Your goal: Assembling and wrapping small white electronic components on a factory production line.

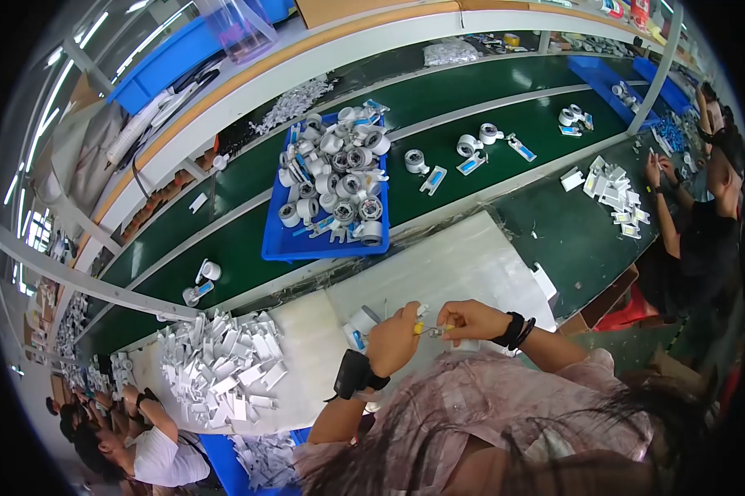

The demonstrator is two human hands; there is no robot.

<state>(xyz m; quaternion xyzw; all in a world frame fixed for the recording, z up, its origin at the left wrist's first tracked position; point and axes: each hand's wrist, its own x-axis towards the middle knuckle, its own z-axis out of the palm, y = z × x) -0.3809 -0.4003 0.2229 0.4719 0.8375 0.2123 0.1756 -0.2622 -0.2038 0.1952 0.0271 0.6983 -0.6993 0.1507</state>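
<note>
My left hand (395,341), a dark band on its wrist, is closed round a small yellow-and-white piece (419,327) whose kind I cannot make out. Close beside it on the right, my right hand (473,321) has thumb and fingers pinched at the other end of a short metallic bit; what exactly lies in that pinch is too small to name. A white round housing (362,317) and a white part with a blue strip (353,337) lie on the pale work mat (447,256), just left of my left hand and partly covered by it.
White plastic pieces (223,364) are heaped left on the mat. Beyond it, a blue tray (285,245) piled with white round parts stands on the green conveyor (504,169), where more parts lie. More white pieces (614,194) lie right, near a co-worker (711,198); another person (161,450) sits left.
</note>
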